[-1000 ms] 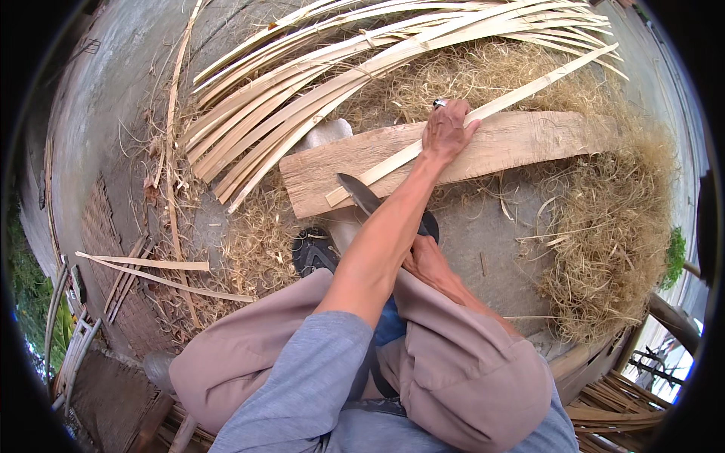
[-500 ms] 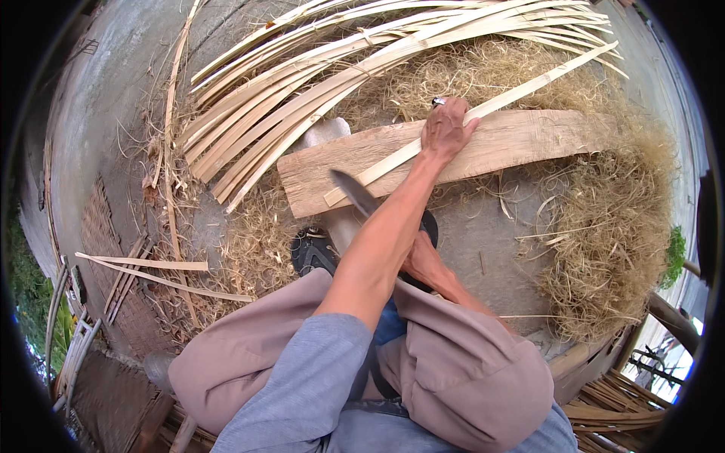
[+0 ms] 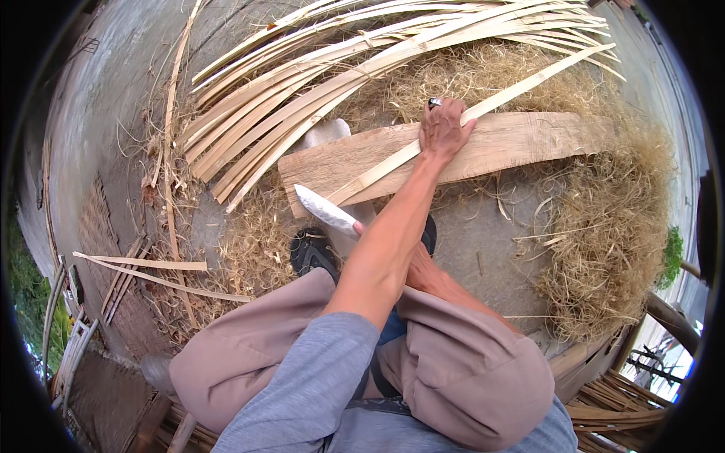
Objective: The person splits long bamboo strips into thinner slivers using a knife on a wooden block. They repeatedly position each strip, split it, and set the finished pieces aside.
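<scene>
grey sleeve (image 3: 302, 381) (dusty-mauve trousers (image 3: 476, 370) below)

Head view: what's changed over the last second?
The knife has shifted left, its blade now showing bright instead of dark; the right hand has moved left too, further behind the left forearm. The left hand stays on the pale strip over the board.

Taking the forearms' crossing as centre, mostly bare floor (image 3: 498, 238) lies open at 3 o'clock, hemmed farther out by a heap of curled shavings (image 3: 612, 249). Toward 2 o'clock the board (image 3: 551, 140) has free surface beyond the left hand (image 3: 445, 128), while the single strip (image 3: 529, 87) slants across at 1. The knife blade (image 3: 321, 206) obstructs 10 o'clock, and piled strips (image 3: 393, 57) obstruct 11 farther out. Knees stand at 8 and 5; the left forearm (image 3: 385, 249) crosses over the right.
</scene>
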A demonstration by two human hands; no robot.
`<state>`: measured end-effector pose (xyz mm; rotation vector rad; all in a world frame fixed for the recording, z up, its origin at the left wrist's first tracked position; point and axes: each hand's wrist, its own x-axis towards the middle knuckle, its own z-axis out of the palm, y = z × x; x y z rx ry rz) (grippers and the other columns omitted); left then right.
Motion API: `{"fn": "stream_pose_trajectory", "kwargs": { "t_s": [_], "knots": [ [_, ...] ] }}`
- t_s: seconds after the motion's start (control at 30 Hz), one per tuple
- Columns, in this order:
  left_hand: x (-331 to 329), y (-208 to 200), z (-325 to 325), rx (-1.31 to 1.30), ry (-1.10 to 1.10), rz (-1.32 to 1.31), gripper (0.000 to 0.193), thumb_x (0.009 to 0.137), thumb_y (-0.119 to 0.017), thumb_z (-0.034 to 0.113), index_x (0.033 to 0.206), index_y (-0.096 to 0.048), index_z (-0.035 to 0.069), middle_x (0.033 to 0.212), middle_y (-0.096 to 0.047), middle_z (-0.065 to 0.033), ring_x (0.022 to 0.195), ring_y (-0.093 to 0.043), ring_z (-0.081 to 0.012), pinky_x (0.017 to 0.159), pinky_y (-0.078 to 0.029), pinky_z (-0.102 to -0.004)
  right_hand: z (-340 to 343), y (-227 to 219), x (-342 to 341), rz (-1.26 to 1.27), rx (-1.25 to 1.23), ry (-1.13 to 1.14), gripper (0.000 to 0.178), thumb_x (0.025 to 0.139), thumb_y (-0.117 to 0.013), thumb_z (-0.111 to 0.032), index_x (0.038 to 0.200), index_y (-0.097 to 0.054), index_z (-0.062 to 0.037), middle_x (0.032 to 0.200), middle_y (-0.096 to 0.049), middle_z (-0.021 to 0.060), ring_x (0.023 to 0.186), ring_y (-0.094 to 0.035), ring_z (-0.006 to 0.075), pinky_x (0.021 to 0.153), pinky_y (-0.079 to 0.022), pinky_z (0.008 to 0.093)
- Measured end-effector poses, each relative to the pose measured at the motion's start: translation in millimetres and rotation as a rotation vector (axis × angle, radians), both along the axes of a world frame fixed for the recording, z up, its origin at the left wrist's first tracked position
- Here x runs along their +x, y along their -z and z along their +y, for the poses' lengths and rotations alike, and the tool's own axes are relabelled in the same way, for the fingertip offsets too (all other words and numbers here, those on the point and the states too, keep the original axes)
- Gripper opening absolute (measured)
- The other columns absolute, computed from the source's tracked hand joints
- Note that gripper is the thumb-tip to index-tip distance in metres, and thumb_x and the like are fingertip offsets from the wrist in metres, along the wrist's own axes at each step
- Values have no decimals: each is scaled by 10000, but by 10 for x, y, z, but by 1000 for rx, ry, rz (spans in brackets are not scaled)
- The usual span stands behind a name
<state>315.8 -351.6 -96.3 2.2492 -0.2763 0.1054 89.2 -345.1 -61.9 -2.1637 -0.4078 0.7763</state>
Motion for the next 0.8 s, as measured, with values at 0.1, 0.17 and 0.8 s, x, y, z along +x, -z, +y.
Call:
{"fn": "stream_pose_trajectory", "kwargs": {
  "t_s": [0.1,0.17,0.8],
  "knots": [
    [0,11,-23,1,-49,-94,318,835,-833,365,868,-630,123,863,-669,-62,792,-604,-231,884,-458,-432,0,-181,58,95,-10,172,387,914,-659,-312,1158,-698,-14,1154,-702,279,1034,-668,483,832,-544,524],
    [-4,10,-3,-3,-69,-114,318,834,-831,370,859,-630,125,865,-677,-64,792,-606,-230,897,-454,-424,-11,-89,11,-6,-30,121,397,918,-654,-323,1169,-695,-19,1159,-702,279,1025,-672,482,819,-546,523],
    [-31,-32,-40,32,-88,-107,292,835,-841,320,874,-639,115,870,-697,-67,788,-637,-233,998,-449,-450,-75,-260,51,8,13,372,513,873,-726,-270,1301,-589,-22,1294,-638,267,1092,-650,475,863,-533,550]
  ]
}}
